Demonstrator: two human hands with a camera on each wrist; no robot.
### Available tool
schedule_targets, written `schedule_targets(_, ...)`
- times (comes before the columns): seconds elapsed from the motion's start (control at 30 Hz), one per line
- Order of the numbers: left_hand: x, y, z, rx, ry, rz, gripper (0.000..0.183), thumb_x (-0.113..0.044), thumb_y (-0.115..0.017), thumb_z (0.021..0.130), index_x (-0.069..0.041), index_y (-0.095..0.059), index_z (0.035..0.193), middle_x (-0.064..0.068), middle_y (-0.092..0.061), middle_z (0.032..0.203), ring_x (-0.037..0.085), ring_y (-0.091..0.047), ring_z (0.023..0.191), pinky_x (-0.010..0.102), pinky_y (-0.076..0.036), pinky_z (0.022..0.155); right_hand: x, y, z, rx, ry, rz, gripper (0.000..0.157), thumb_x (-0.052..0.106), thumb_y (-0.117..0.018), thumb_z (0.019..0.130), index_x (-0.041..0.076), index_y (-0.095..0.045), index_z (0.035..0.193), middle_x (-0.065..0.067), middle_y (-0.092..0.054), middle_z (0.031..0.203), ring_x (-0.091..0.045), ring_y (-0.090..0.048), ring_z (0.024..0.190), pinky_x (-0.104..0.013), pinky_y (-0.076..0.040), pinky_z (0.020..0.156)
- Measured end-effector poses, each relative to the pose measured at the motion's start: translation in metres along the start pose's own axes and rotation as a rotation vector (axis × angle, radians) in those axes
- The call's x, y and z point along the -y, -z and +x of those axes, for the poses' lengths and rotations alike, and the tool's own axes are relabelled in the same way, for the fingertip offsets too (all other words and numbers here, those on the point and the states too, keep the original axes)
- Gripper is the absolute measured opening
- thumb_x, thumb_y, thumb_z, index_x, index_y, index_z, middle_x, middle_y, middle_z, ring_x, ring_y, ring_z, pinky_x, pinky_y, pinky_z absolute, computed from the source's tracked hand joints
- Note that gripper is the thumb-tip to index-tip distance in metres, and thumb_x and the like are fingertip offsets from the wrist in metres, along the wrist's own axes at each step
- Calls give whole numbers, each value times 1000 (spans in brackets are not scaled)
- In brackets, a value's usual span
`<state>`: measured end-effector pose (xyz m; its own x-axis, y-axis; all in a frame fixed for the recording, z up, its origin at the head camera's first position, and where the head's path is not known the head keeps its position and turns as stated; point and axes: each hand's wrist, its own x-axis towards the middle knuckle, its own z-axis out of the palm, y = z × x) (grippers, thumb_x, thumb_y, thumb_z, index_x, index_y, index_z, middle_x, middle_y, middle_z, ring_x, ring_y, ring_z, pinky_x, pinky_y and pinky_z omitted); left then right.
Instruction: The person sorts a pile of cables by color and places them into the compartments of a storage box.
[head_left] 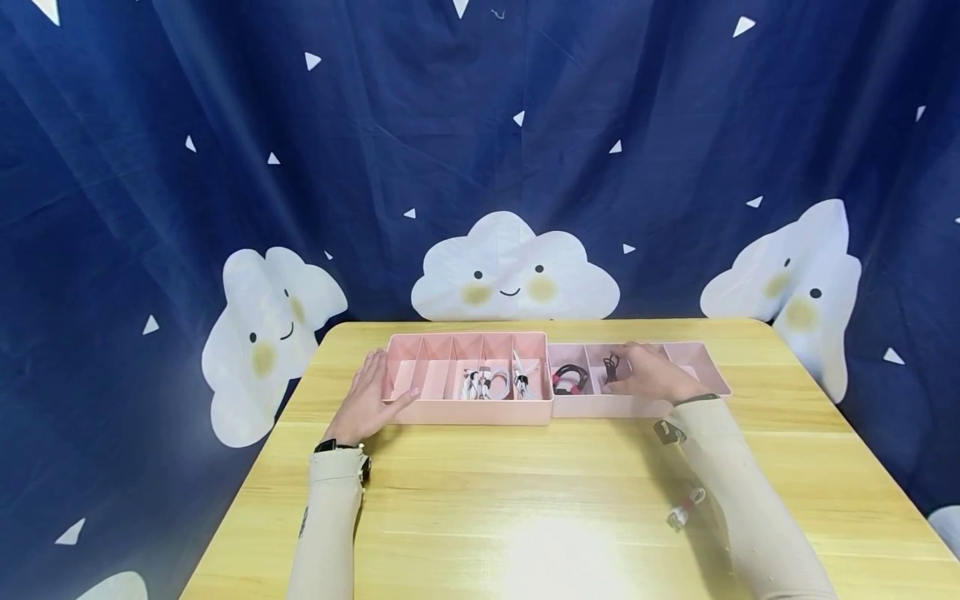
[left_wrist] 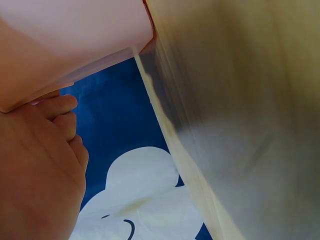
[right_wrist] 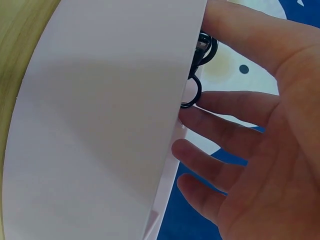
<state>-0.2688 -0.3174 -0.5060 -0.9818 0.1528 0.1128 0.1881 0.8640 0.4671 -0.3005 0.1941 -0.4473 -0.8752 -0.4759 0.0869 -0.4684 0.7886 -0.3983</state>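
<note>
My left hand point(head_left: 365, 405) rests at the left end of a pink divided box point(head_left: 472, 412), its thumb over the front wall and its other fingers along the left side. In the left wrist view, those fingers lie against the box's edge. My right hand point(head_left: 651, 373) reaches into a paler pink divided box point(head_left: 573, 407), its thumb and fingertips about a coiled black cable point(head_left: 611, 367). In the right wrist view, the black cable point(right_wrist: 196, 82) shows at the rim between thumb and index finger, while the other fingers are spread. The wall hides part of the grip.
In the pink box lie white cables point(head_left: 483, 383) and another tied white cable point(head_left: 522, 382). A black cable with red parts point(head_left: 572, 379) sits in the paler box. One white cable with a red tie point(head_left: 686, 508) lies on the wooden table point(head_left: 450, 492), near my right forearm.
</note>
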Motion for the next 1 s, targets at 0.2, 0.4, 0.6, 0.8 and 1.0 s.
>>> schedule_targets(0.2, -1, 1, -1, -4, 4, -5, 112, -67, -61, 94, 3, -9, 165, 21, -7, 175, 36, 0, 164, 63, -9, 131, -2, -1, 2, 7, -1, 12, 60, 22, -89, 79, -3, -68, 128, -14, -72, 102, -30, -63, 94, -48, -53, 87)
schedule_targets(0.4, -2, 1, -1, -5, 4, 2, 114, -71, -58, 93, 2, -8, 165, 22, -9, 174, 37, -3, 164, 63, -10, 131, -2, 0, 3, 36, -10, 38, 56, 21, -89, 80, -1, -68, 127, -12, -68, 92, -26, -59, 86, -39, -49, 80)
schedule_targets(0.6, -2, 1, -2, -7, 4, -1, 113, -70, -59, 94, 3, -8, 164, 22, -9, 174, 37, -3, 164, 61, -9, 132, -2, -1, 4, 39, 7, 53, 53, 18, -88, 80, 0, -68, 125, -11, -65, 85, -19, -55, 79, -35, -45, 76)
schedule_targets(0.8, -1, -1, -2, -8, 14, -8, 111, -64, -62, 95, 2, -8, 165, 21, -7, 175, 36, -1, 164, 62, -9, 131, -1, -2, 4, 37, 18, 75, 53, 16, -87, 81, -2, -67, 127, -13, -67, 93, -24, -58, 85, -37, -48, 80)
schedule_targets(1.0, -1, -1, -1, -9, 17, -8, 110, -61, -63, 95, 3, -7, 164, 20, -6, 175, 37, -1, 164, 62, -8, 131, -2, -5, 4, 23, 47, 84, 53, 12, -88, 80, -2, -67, 127, -14, -68, 104, -31, -60, 96, -44, -49, 88)
